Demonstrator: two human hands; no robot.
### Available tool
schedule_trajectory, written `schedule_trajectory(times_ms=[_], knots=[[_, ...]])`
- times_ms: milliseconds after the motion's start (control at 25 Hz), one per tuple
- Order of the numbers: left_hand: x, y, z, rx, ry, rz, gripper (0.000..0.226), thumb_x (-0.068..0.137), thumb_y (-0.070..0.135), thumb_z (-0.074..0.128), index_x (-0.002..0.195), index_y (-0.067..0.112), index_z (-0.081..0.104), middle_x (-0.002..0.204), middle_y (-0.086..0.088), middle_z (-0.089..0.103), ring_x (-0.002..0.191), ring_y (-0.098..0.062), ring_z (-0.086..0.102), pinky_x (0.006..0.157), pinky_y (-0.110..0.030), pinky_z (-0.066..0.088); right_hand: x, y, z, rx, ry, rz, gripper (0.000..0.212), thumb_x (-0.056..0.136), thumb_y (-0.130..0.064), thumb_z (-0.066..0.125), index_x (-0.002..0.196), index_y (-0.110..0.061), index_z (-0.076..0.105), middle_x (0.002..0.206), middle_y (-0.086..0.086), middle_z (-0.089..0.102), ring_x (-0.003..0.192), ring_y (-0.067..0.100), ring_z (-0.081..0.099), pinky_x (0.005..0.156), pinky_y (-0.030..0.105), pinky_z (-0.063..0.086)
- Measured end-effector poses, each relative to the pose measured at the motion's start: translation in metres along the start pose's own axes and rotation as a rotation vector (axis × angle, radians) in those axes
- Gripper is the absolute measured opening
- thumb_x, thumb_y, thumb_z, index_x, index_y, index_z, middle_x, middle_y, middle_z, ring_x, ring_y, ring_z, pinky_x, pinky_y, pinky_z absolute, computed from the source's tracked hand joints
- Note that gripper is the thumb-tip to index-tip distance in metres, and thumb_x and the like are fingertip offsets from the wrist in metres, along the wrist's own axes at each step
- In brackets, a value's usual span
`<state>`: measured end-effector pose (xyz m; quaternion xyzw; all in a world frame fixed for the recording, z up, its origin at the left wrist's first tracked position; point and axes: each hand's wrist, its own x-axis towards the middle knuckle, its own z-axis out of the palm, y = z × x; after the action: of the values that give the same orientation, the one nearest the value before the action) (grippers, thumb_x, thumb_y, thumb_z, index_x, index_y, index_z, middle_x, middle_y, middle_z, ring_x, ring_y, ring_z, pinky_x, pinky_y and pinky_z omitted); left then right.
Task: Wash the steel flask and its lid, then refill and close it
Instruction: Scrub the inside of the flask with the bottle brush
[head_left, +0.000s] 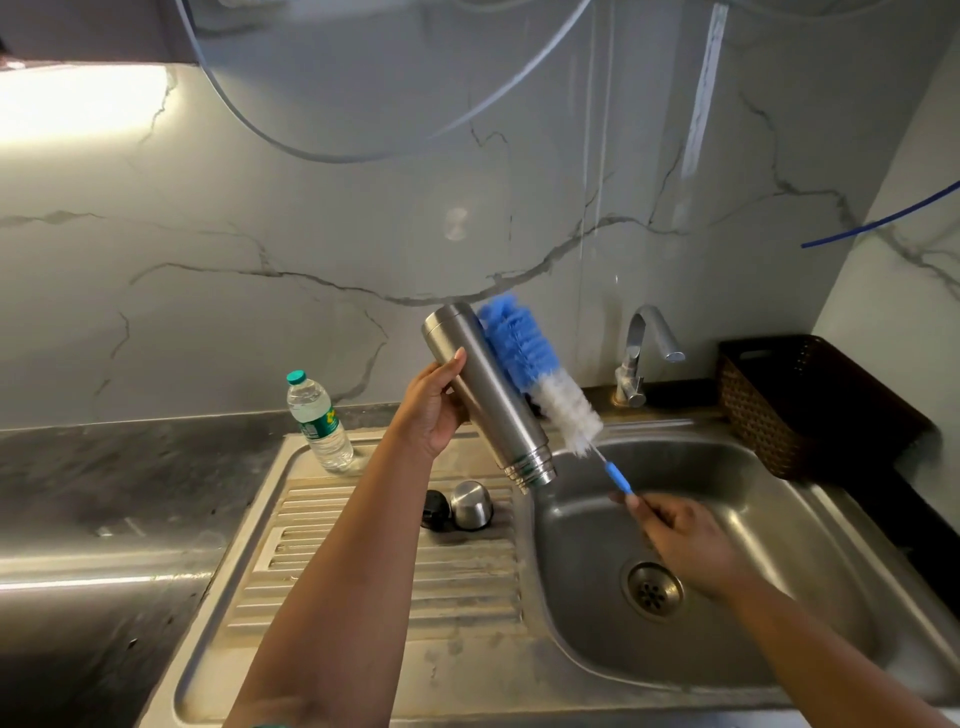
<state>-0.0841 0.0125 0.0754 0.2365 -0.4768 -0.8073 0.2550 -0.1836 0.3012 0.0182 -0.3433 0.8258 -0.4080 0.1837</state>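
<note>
Over sink basin (779, 519): steel flask (485, 400) inverted, tilted, gripped by left hand (431, 410); right hand (680, 540) pinches bottle brush (535, 371) against flask; lid (471, 505), black stopper (435, 509) on drainboard (363, 571).

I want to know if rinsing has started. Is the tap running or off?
Off, as far as the picture shows: no stream falls from the spout of the tap, and the sink basin below holds no pooled water.

left arm (332, 561): I see it bare from wrist to past the elbow, no sleeve, no watch or band
left hand (431, 410): bare, no ring or glove that I can see; thumbnail short and plain
right arm (831, 654): bare too, no sleeve in view
right hand (680, 545): bare, blurred, so I can't make out finer detail
</note>
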Motion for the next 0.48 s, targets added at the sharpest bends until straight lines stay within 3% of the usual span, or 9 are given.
schedule_trajectory(times_ms=[120, 240, 320, 480], knots=[[0.000, 0.000, 0.008, -0.033, -0.023, -0.006, 0.072, 0.080, 0.032, 0.070, 0.140, 0.005, 0.042, 0.116, -0.013, 0.061, 0.107, -0.032, 0.061, 0.069, -0.045, 0.058, 0.018, -0.012, 0.002, 0.080, 0.013, -0.025, 0.020, 0.098, -0.031, 0.048, 0.096, -0.029, 0.068, 0.054, -0.002, 0.042, 0.048, 0.008, 0.039, 0.050, 0.027, 0.035], [0.001, 0.000, 0.003, -0.050, -0.009, -0.029, 0.069, 0.083, 0.028, 0.068, 0.141, 0.008, 0.038, 0.119, -0.014, 0.058, 0.108, -0.033, 0.061, 0.070, -0.050, 0.058, 0.003, 0.001, -0.001, 0.007, 0.016, -0.036, 0.023, 0.098, -0.032, 0.048, 0.097, -0.026, 0.070, 0.047, -0.008, 0.039, 0.044, 0.003, 0.036, 0.046, 0.016, 0.030], [-0.001, -0.002, 0.003, -0.016, -0.024, -0.078, 0.072, 0.081, 0.033, 0.073, 0.140, 0.011, 0.039, 0.123, -0.016, 0.057, 0.111, -0.035, 0.061, 0.074, -0.053, 0.058, -0.013, 0.012, -0.003, -0.035, 0.015, -0.017, 0.023, 0.098, -0.031, 0.049, 0.106, -0.027, 0.070, 0.043, -0.010, 0.038, 0.041, 0.003, 0.037, 0.044, 0.015, 0.029], [-0.002, -0.011, 0.013, 0.079, 0.000, -0.094, 0.065, 0.077, 0.030, 0.076, 0.133, 0.018, 0.046, 0.114, -0.011, 0.061, 0.105, -0.030, 0.063, 0.086, -0.056, 0.055, -0.012, 0.007, -0.002, -0.049, 0.030, -0.046, 0.019, 0.097, -0.029, 0.051, 0.100, -0.031, 0.069, 0.044, -0.010, 0.038, 0.042, 0.002, 0.040, 0.045, 0.014, 0.032]])
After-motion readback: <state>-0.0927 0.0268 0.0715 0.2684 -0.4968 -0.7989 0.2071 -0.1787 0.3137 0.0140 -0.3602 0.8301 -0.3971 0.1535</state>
